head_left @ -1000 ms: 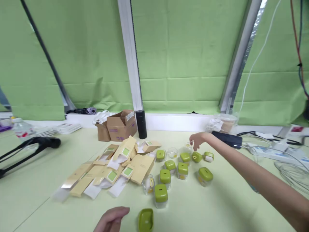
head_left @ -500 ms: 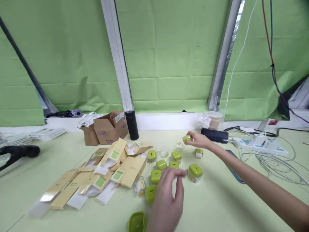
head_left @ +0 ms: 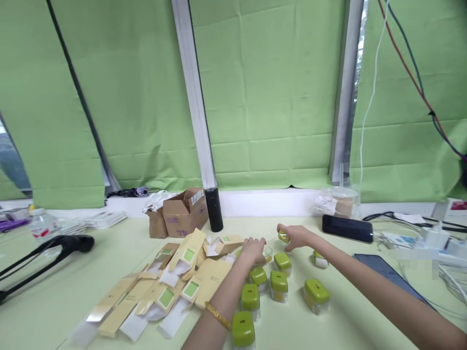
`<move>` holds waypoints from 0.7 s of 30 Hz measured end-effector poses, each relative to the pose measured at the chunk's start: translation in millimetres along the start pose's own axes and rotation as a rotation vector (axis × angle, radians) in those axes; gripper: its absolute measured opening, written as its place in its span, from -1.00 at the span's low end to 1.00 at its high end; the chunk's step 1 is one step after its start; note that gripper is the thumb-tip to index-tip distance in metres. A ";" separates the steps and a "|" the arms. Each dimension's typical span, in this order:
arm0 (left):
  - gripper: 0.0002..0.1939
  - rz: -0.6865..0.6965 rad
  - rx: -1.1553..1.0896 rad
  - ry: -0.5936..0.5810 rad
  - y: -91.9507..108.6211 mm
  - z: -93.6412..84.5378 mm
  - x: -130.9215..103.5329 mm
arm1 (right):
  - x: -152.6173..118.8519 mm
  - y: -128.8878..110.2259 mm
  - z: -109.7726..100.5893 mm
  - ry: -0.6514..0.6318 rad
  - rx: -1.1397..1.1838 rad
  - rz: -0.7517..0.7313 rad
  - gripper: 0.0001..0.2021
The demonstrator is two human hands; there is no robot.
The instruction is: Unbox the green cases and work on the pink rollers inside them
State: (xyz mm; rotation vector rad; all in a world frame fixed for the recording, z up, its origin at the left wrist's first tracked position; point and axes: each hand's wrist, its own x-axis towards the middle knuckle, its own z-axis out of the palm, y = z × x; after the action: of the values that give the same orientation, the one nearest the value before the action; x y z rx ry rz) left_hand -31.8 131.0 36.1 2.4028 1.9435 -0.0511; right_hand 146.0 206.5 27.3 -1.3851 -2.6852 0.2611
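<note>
My left hand [head_left: 253, 250] reaches over the row of small containers, its fingers curled round the left side of a clear plastic container [head_left: 269, 254]. Between the fingertips of my right hand [head_left: 297, 237] is a small green lid [head_left: 283, 236], held just above the tabletop. Green-lidded clear containers stand close by: one [head_left: 282, 262] right of my left hand, others [head_left: 258, 277], [head_left: 279, 284] nearer me. Another lidded container [head_left: 316, 294] stands apart to the right. A small green-and-white piece [head_left: 320, 259] lies under my right forearm. My left hand partly hides a green lid.
Opened kraft paper boxes [head_left: 175, 277] lie heaped on the left. Behind them are a cardboard carton [head_left: 184, 214] and a black bottle [head_left: 214, 210]. A dark phone [head_left: 347, 228], another phone [head_left: 390, 277] and tangled cables lie right. A black frame-like object [head_left: 69, 245] lies far left.
My left hand has moved forward from the near containers to the clear container. My right hand still holds the green lid, slightly lower. The view has shifted toward the left and up.
</note>
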 end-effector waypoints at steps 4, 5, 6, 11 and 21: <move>-0.67 0.017 -0.034 0.154 1.6 -4.7 -21.5 | -14.9 7.6 -7.4 0.107 0.121 0.078 -0.68; -0.71 0.027 -0.052 0.192 2.9 -9.5 -30.6 | -25.0 9.7 -11.1 0.149 0.160 0.101 -0.63; -0.76 0.040 -0.073 0.223 4.9 -14.8 -41.7 | -38.5 11.8 -15.2 0.193 0.200 0.122 -0.58; -0.85 0.160 -0.289 0.204 32.5 -23.6 -116.7 | -145.5 11.2 -21.3 0.259 0.536 0.086 -0.55; -0.75 0.187 -0.222 0.005 77.3 41.1 -145.1 | -229.1 -44.4 62.4 0.341 0.541 0.453 -0.53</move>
State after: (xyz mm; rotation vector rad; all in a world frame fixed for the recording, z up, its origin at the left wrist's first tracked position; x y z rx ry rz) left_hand 13.7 -29.3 4.9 2.4228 1.6196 0.1690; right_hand 232.2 -12.0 -28.9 -1.6379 -1.8185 0.6606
